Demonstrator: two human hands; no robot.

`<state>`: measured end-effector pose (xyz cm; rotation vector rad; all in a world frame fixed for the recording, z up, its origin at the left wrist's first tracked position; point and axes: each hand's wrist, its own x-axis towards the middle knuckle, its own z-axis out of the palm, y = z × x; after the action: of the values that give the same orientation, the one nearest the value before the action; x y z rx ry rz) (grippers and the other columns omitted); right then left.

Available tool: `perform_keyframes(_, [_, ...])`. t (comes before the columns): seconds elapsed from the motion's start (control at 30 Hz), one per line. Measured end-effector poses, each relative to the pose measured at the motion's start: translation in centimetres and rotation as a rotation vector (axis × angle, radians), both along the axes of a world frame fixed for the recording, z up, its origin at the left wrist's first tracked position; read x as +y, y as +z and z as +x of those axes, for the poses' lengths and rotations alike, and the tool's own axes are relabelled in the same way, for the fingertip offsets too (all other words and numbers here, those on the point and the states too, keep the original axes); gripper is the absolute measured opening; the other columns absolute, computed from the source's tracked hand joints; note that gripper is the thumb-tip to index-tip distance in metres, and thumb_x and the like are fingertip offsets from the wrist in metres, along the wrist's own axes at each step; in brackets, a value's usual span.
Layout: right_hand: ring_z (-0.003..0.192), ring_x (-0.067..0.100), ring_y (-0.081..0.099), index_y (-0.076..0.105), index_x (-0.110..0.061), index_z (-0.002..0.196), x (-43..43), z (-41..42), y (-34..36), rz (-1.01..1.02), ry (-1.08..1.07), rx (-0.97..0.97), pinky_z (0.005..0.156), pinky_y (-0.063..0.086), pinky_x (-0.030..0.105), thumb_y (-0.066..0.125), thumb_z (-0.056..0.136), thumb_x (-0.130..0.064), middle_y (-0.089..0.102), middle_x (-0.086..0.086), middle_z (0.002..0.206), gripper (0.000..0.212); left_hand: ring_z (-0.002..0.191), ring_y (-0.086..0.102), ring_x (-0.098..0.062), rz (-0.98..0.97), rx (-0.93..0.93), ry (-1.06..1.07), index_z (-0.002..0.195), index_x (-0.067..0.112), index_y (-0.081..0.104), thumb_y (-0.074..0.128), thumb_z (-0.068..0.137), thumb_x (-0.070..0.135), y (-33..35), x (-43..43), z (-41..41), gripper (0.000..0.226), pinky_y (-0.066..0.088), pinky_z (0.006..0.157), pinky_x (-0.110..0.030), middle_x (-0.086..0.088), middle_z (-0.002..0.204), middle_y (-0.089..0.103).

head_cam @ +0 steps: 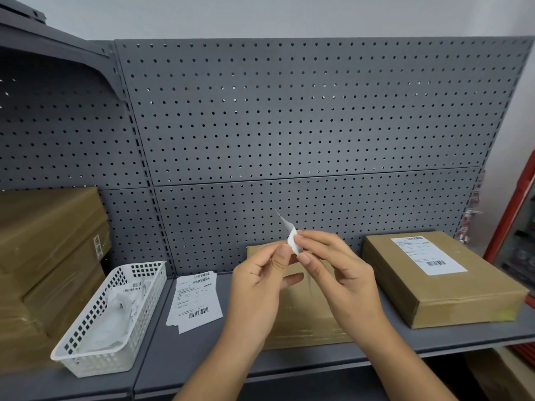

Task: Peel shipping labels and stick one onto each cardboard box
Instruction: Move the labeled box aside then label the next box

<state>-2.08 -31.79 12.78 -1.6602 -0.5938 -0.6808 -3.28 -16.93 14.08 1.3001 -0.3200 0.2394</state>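
Observation:
Both hands are raised above the grey shelf and pinch a small white label (291, 237) between them, seen nearly edge-on. My left hand (260, 287) pinches it from the left with thumb and fingertip. My right hand (338, 273) pinches it from the right. Below the hands lies a brown cardboard box (301, 322), mostly hidden, with no label showing on the visible part. A second cardboard box (443, 296) to the right carries a white shipping label (428, 256) on top. A stack of shipping labels (197, 302) lies on the shelf to the left.
A white perforated basket (86, 342) with crumpled white backing paper stands at the left front. Stacked brown cartons (49, 241) fill the far left. A grey pegboard (289, 125) backs the shelf (185, 360). A red frame (509, 227) stands at the right edge.

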Motion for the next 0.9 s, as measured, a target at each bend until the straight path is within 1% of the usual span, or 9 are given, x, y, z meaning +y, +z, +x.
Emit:
perform_keyframes(0.1, [0.126,0.024,0.064,0.077,-0.016,0.121,-0.05,-0.05,-0.07,0.001,0.008,0.0,0.105,0.052,0.037,0.068,0.097,-0.008,0.071,-0.004,0.129,0.027,0.112,0.074,-0.017,0.002,-0.007,-0.001,0.117,0.009,0.077,0.057,0.098,0.03,0.03,-0.05,-0.02,0.034,0.064,0.084,-0.034,-0.002,0.117,0.078])
perform_keyframes(0.23, [0.127,0.025,0.064,0.076,-0.015,0.122,-0.14,0.03,-0.23,0.0,0.002,0.006,0.105,0.052,0.038,0.068,0.097,-0.009,0.071,-0.004,0.129,0.027,0.113,0.073,-0.017,0.01,0.002,0.004,0.118,0.012,0.077,0.056,0.101,0.028,-0.16,-0.2,0.02,0.032,0.064,0.084,-0.034,0.0,0.118,0.078])
perform_keyframes(0.43, [0.119,0.024,0.067,0.076,-0.014,0.121,-0.23,0.03,-0.35,0.015,-0.012,0.015,0.102,0.054,0.037,0.068,0.097,-0.012,0.071,-0.001,0.128,0.026,0.114,0.072,-0.016,0.025,0.024,-0.002,0.118,0.014,0.076,0.053,0.103,0.029,-0.15,-0.3,-0.01,0.032,0.064,0.084,-0.034,0.002,0.117,0.077])
perform_keyframes(0.53, [0.119,0.025,0.067,0.076,-0.014,0.12,-0.26,0.08,-0.36,0.026,-0.012,0.021,0.102,0.054,0.038,0.068,0.097,-0.012,0.071,-0.001,0.128,0.025,0.114,0.072,-0.016,0.033,0.029,-0.007,0.118,0.014,0.077,0.054,0.103,0.029,-0.01,-0.29,0.07,0.031,0.063,0.084,-0.033,0.002,0.118,0.077])
perform_keyframes(0.73, [0.118,0.022,0.068,0.077,-0.014,0.119,-0.31,0.05,-0.21,0.039,-0.01,0.018,0.1,0.054,0.032,0.068,0.096,-0.01,0.071,-0.003,0.127,0.025,0.114,0.073,-0.016,0.046,0.03,-0.046,0.117,0.015,0.077,0.056,0.102,0.027,0.17,-0.2,0.16,0.029,0.063,0.084,-0.031,0.001,0.119,0.077])
perform_keyframes(0.8, [0.119,0.022,0.068,0.077,-0.014,0.117,-0.27,-0.06,-0.05,0.048,-0.012,0.011,0.101,0.054,0.031,0.069,0.097,-0.014,0.072,-0.003,0.126,0.022,0.115,0.072,-0.016,0.058,0.027,-0.051,0.117,0.015,0.078,0.056,0.103,0.026,0.16,-0.17,0.17,0.028,0.063,0.084,-0.031,0.001,0.119,0.077])
perform_keyframes(0.9, [0.116,0.023,0.07,0.079,-0.017,0.111,0.11,-0.28,0.27,0.122,-0.017,0.038,0.097,0.055,0.03,0.071,0.096,-0.026,0.075,-0.003,0.121,0.02,0.115,0.072,-0.018,0.074,0.017,-0.04,0.118,0.015,0.078,0.056,0.104,0.024,0.04,-0.29,0.29,0.027,0.064,0.085,-0.034,-0.002,0.12,0.076])
